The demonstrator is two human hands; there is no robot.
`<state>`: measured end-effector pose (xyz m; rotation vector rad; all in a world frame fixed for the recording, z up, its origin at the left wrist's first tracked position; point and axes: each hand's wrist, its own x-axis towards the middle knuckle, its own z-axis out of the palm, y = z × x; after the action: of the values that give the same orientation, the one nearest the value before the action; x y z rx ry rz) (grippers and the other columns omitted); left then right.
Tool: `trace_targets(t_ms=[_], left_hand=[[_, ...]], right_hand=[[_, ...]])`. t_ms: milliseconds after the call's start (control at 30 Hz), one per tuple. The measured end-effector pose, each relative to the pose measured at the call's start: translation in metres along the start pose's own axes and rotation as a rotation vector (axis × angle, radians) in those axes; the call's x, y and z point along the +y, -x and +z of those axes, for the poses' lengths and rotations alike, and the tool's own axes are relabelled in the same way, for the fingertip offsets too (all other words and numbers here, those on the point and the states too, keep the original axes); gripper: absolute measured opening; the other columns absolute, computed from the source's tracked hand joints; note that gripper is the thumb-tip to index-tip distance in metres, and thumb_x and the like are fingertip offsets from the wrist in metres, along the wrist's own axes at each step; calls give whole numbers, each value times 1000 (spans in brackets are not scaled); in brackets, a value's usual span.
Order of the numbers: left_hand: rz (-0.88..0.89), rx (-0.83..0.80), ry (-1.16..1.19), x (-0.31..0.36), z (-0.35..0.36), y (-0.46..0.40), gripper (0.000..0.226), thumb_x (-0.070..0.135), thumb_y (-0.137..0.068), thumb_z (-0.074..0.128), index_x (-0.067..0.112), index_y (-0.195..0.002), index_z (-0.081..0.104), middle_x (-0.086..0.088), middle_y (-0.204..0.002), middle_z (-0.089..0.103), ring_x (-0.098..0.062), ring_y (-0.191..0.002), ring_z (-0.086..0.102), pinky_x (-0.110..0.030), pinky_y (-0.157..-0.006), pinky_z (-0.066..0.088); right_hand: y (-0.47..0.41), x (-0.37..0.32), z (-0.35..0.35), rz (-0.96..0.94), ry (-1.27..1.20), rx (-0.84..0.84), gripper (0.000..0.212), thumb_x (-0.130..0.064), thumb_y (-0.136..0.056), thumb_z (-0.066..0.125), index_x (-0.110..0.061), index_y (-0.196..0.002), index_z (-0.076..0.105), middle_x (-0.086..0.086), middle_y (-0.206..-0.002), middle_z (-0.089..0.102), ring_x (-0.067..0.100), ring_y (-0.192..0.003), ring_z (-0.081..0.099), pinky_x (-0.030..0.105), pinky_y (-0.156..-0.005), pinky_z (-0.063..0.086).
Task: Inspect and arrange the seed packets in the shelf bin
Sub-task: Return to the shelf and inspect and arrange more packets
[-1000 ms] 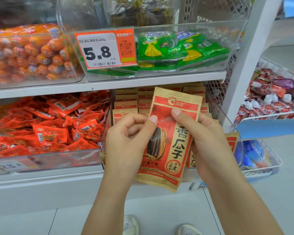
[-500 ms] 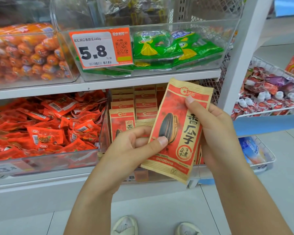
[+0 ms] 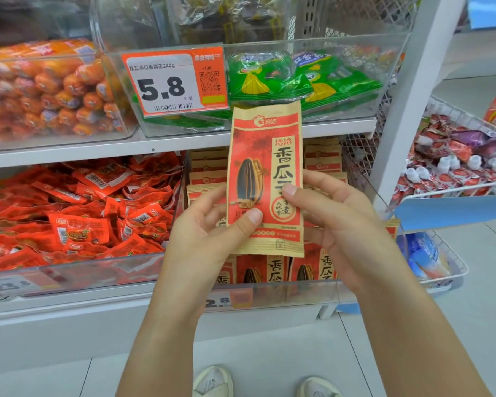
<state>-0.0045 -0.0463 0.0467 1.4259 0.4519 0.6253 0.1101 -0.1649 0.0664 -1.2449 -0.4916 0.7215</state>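
Observation:
A red and tan sunflower seed packet [image 3: 265, 156] stands upright in front of the shelf, held by both hands. My left hand [image 3: 209, 239] pinches its lower left corner with the thumb on the front. My right hand [image 3: 338, 224] grips its right edge, thumb on the printed face. Behind and below it sits the clear shelf bin [image 3: 298, 293] with rows of the same seed packets [image 3: 321, 161], some standing at the front. The held packet hides the bin's middle rows.
A clear bin of small red snack packs [image 3: 78, 210] lies to the left. Above are bins with orange sausages [image 3: 49, 90] and green packs [image 3: 304, 78], plus a 5.8 price tag [image 3: 173, 81]. A wire basket of sweets [image 3: 455, 164] hangs on the right. My shoes show on the floor.
The packet has turned from tilted to upright and risen in front of the upper shelf edge. My right thumb slid from the top edge down to the packet's middle.

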Motion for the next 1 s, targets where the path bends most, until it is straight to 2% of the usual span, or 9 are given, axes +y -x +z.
trace_targets(t_ms=[133, 233, 300, 400, 500, 567, 667, 800, 1000], left_hand=[[118, 193, -226, -5, 1, -3, 55, 32, -70, 84, 34, -113, 50, 10, -117, 67, -10, -103, 67, -36, -87, 55], [107, 102, -243, -5, 2, 0, 37, 36, -77, 79, 30, -99, 50, 14, -107, 69, -7, -103, 65, -27, -79, 56], [67, -10, -273, -6, 2, 1, 48, 50, -65, 83, 31, -96, 52, 20, -101, 70, -4, -98, 66, -20, -74, 54], [31, -62, -241, -9, 2, 3, 55, 52, -51, 79, 28, -92, 52, 9, -96, 74, -15, -82, 73, -29, -75, 58], [19, -106, -130, -6, 1, 2, 53, 42, -59, 78, 13, -95, 52, 4, -84, 75, -11, -72, 71, -20, -69, 55], [5, -143, -92, -2, 0, 2, 59, 45, -65, 71, 2, -102, 53, 6, -80, 73, -10, -76, 69, -23, -78, 55], [3, -144, -97, -1, -1, 3, 69, 54, -66, 64, 1, -109, 59, -10, -89, 72, -32, -92, 68, -41, -94, 53], [-6, -154, -85, -2, -1, 3, 65, 51, -69, 65, 1, -111, 64, -28, -106, 66, -38, -102, 66, -54, -103, 46], [10, -200, -93, -7, -2, 0, 52, 47, -75, 64, 3, -102, 70, -19, -103, 71, -34, -97, 67, -41, -96, 52]], right_hand=[[-1, 4, 6, -26, -14, 34, 43, -16, -78, 72, -12, -119, 59, 6, -97, 76, 15, -82, 74, 27, -65, 59], [0, 3, 8, -48, 3, 38, 57, -27, -65, 74, -14, -118, 58, 7, -103, 75, 16, -84, 74, 28, -66, 59], [2, 2, 8, -66, 21, 38, 58, -28, -61, 74, -14, -115, 58, 7, -104, 74, 15, -81, 74, 26, -64, 58], [3, 2, 8, -80, 37, 36, 57, -28, -61, 74, -13, -114, 59, 7, -103, 73, 15, -79, 74, 24, -62, 57], [3, 3, 5, -100, 87, 32, 49, -36, -64, 72, -15, -107, 63, 3, -102, 74, 13, -88, 73, 29, -74, 60], [2, 4, 4, -89, 162, 21, 48, -46, -66, 70, -22, -108, 65, -3, -102, 74, 9, -98, 70, 36, -91, 56], [1, 7, 5, -47, 191, -38, 54, -55, -75, 74, -33, -122, 59, -6, -107, 75, 10, -106, 68, 38, -103, 47], [1, 7, 4, -58, 178, -63, 50, -50, -74, 65, -36, -121, 59, -7, -103, 75, 11, -103, 70, 38, -102, 47], [1, 4, 3, -64, 165, -65, 47, -49, -76, 72, -34, -119, 61, -7, -99, 76, 10, -99, 70, 33, -89, 51]])
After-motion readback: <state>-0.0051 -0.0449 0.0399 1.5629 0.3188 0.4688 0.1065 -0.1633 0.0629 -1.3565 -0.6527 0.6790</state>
